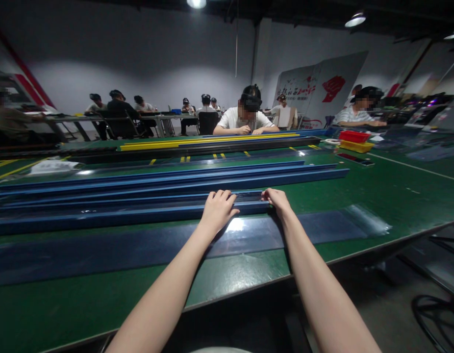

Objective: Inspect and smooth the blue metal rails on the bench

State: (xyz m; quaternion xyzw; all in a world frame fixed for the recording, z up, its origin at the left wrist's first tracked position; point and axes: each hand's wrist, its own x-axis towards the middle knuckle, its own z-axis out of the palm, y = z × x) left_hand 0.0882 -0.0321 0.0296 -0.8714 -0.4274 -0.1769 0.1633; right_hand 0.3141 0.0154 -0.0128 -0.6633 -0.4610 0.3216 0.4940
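A long blue plastic channel (102, 215) lies along the green table (249, 269) just in front of me. My left hand (218, 210) rests on top of it, fingers curled over its far edge near its right end. At the very end of the same channel sits my right hand (277, 201), fingers bent and pinching the tip. More long blue channels (175, 179) lie parallel behind it. A dark blue mat (138, 247) under a clear sheet lies on the table below my hands.
Yellow and black strips (212, 141) lie farther back. Red and yellow trays (355, 139) stand at the far right. One person sits across the table, another at the right, several more at tables behind. The table edge runs diagonally at lower right.
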